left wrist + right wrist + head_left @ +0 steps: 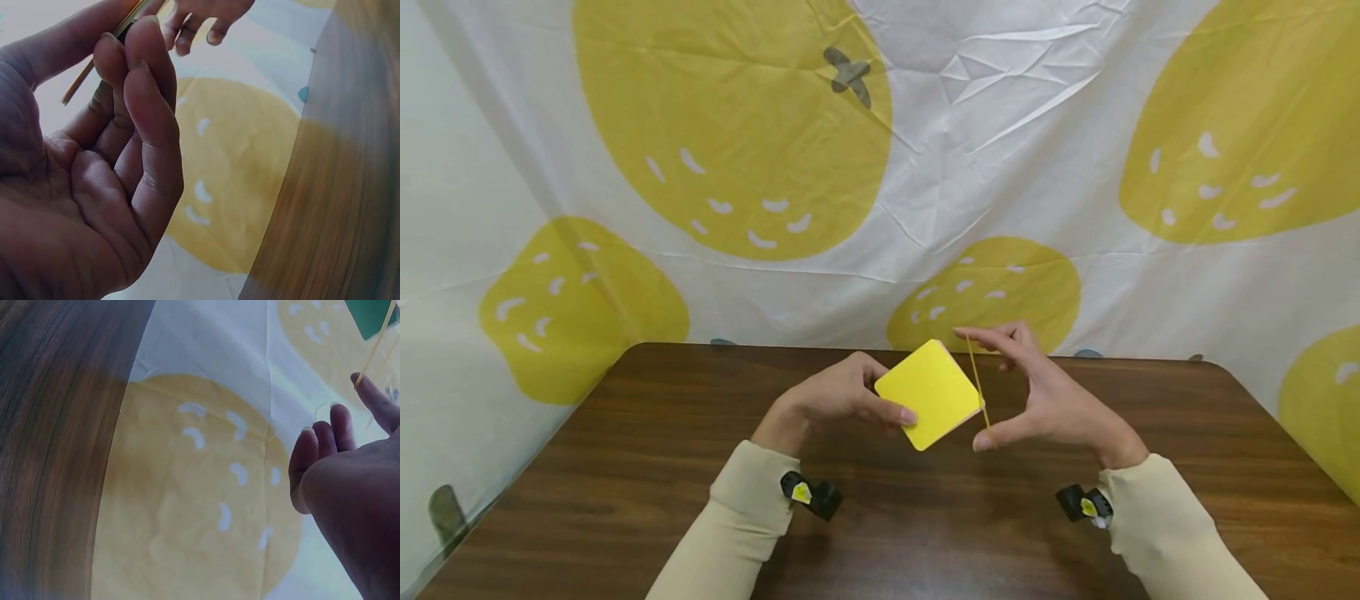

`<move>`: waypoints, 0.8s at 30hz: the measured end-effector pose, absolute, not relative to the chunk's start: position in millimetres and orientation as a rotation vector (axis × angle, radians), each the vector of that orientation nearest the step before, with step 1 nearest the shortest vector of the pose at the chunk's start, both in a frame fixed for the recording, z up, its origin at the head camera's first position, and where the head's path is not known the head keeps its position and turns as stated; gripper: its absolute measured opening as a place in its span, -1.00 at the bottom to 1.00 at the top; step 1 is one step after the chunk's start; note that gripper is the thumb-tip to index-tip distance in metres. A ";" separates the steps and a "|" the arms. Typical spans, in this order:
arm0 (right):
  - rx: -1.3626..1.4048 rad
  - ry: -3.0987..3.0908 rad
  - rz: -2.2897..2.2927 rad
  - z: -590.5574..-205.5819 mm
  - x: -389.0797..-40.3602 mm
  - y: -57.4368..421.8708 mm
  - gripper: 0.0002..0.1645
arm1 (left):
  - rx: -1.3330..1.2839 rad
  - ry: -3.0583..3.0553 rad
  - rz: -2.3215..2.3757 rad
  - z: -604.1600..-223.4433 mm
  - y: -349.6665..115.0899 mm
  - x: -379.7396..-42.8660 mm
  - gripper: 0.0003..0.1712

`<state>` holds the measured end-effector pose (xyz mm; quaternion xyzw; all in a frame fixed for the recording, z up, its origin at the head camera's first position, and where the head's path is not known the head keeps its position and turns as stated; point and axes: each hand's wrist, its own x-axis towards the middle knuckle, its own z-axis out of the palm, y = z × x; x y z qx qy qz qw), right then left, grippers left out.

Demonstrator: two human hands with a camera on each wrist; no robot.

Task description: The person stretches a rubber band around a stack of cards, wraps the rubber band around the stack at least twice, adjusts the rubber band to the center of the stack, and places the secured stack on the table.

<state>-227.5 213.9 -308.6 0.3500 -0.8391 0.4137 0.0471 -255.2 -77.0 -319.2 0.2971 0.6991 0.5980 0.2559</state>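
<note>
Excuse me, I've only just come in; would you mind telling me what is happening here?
A person's left hand pinches a yellow square by one corner. The right hand holds a thin yellowish band stretched between thumb and index finger, at the square's opposite corner; whether it loops around that corner is unclear. Both hands are above the wooden table.

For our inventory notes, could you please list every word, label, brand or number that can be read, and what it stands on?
There are none to read.
Yellow square: visible yellow face plain.
Backdrop: printed fruit shapes, no lettering.
Yellow patches on the black wrist devices: too small to tell whether they bear writing.
</note>
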 end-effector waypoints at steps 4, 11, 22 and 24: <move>1.122 -2.562 1.236 -308.6 -225.0 210.0 0.40 | 0.792 1.851 1.610 -320.5 -73.4 -253.7 -0.87; 1.209 -2.567 1.270 -309.4 -220.0 203.7 0.31 | 0.848 1.824 1.521 -317.6 -69.1 -249.1 -0.83; 1.200 -2.478 1.183 -306.7 -216.3 198.2 0.16 | 0.837 1.751 1.559 -316.0 -68.8 -248.1 -0.81; 1.177 -2.439 1.174 -306.4 -216.4 197.6 0.14 | 0.830 1.737 1.590 -314.8 -68.8 -247.6 -0.79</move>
